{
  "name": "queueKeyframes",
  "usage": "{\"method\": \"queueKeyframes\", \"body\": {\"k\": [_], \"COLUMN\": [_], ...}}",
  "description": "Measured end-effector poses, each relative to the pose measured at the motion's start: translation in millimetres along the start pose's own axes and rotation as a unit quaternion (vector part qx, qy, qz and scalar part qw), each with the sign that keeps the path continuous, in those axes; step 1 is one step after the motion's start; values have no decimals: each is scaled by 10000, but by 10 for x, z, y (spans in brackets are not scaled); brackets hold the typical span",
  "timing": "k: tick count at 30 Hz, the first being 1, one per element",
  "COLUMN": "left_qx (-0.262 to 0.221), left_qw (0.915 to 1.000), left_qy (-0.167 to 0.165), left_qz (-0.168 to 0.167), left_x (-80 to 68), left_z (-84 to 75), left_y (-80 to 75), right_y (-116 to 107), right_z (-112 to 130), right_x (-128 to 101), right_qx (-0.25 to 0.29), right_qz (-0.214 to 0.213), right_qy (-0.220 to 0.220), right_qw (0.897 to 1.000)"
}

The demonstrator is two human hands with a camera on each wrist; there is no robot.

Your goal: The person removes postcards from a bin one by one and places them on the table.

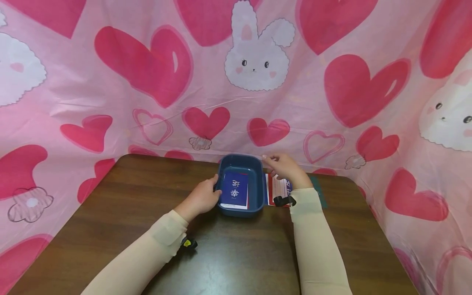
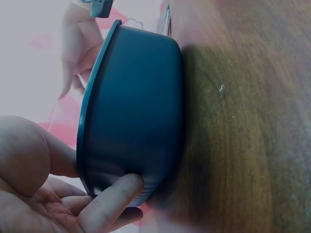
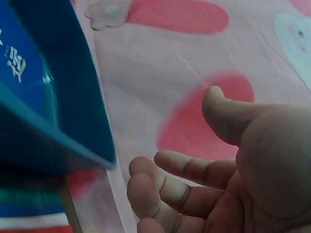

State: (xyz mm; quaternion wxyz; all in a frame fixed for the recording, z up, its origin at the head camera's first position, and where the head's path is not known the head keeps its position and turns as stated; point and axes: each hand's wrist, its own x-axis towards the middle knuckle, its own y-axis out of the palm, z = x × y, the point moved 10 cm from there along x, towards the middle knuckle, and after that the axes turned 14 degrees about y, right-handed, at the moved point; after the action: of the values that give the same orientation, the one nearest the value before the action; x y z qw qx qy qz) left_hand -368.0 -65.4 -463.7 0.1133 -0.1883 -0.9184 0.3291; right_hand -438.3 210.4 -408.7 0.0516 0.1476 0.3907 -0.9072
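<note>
A dark blue plastic bin (image 1: pixel 241 161) lies near the table's back edge. Inside it is a blue card (image 1: pixel 236 188) with white characters, over a white and red one. My left hand (image 1: pixel 203 196) grips the bin's left wall; in the left wrist view the thumb is at the rim and the fingers (image 2: pixel 114 201) curl against the outside. Just off the bin's back right corner is my right hand (image 1: pixel 284 167), holding nothing, its fingers (image 3: pixel 187 170) loosely bent and the thumb apart. Below that hand, right of the bin, red and white cards (image 1: pixel 271 190) show partly.
A green card-like piece (image 1: pixel 318 192) lies partly behind the right sleeve. The brown wooden table (image 1: pixel 147 213) extends to the front and both sides. Behind it hangs a pink cloth (image 1: pixel 217 94) with hearts and rabbits, close to the back edge.
</note>
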Motion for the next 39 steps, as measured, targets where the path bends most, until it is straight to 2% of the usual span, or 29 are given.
{"method": "queueKeyframes", "body": {"k": [4,11,15,21,24,27,29,33,39], "left_qx": [-17,49,117,114,102,103,109,97,94], "left_qw": [10000,10000,9999,9999,9999,9999,9999,9999,9999], "left_qy": [1,-57,-6,3,16,39,62,60,50], "left_qz": [30,-15,5,18,36,38,12,-7,31], "left_x": [7,-10,1,4,2,0,8,15,13], "left_z": [-12,-1,6,-12,-25,-20,-20,-22,-34], "left_y": [19,-25,-48,-31,-6,11,11,1,0], "right_y": [124,386,611,812,812,814,835,913,1057], "right_z": [132,487,615,598,585,575,584,606,617], "right_x": [7,63,150,213,218,219,218,215,259], "right_qx": [26,-69,-548,-1094,-1203,-1630,-2111,-2733,-2863], "right_qz": [89,509,678,873,734,478,303,93,-5], "right_qy": [-98,112,356,714,828,916,905,909,764], "right_qw": [9999,9986,9956,9876,9866,9812,9728,9576,9551]}}
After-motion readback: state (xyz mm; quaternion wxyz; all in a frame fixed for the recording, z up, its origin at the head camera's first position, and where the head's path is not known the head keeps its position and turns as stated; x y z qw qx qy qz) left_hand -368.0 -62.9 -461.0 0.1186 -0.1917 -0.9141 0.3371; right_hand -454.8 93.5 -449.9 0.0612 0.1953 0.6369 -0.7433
